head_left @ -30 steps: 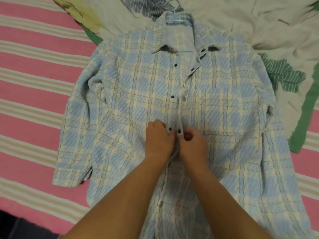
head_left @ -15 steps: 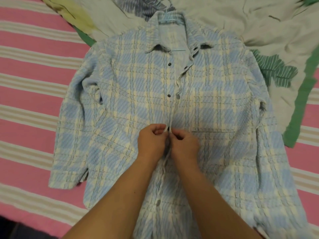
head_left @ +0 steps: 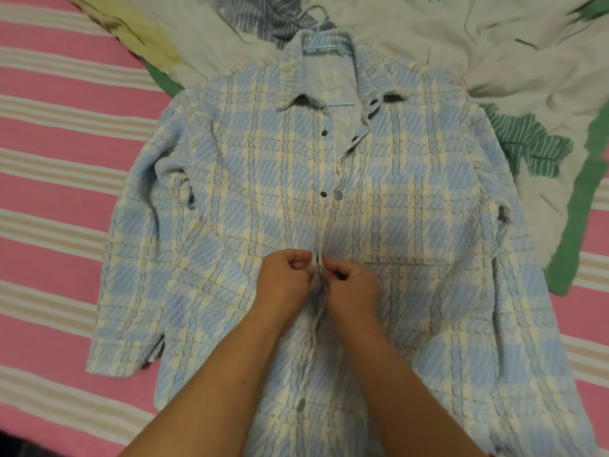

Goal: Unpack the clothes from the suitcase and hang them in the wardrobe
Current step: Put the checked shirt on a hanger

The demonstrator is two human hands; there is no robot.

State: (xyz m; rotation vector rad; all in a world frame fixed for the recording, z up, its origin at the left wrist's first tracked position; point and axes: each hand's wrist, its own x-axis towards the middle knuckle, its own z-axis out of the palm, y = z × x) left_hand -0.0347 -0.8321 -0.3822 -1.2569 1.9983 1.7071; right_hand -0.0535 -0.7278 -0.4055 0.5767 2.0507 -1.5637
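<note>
The hanger is mostly hidden inside the collar, only its hook and a short bar showing. The shirt's hem is cut off at the lower edge. The plaid shirt lies flat, collar beyond the fingers, long axis running away from the person. Left hand and right hand fingers pinch the placket edges together. Underneath is a pink striped bed, with a crumpled leaf-print sheet beyond.

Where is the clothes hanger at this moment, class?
In the head view, the light blue hanger sits top centre, tucked inside the collar of the plaid shirt. Its hook pokes out onto the leaf-print sheet, far above both hands.
</note>
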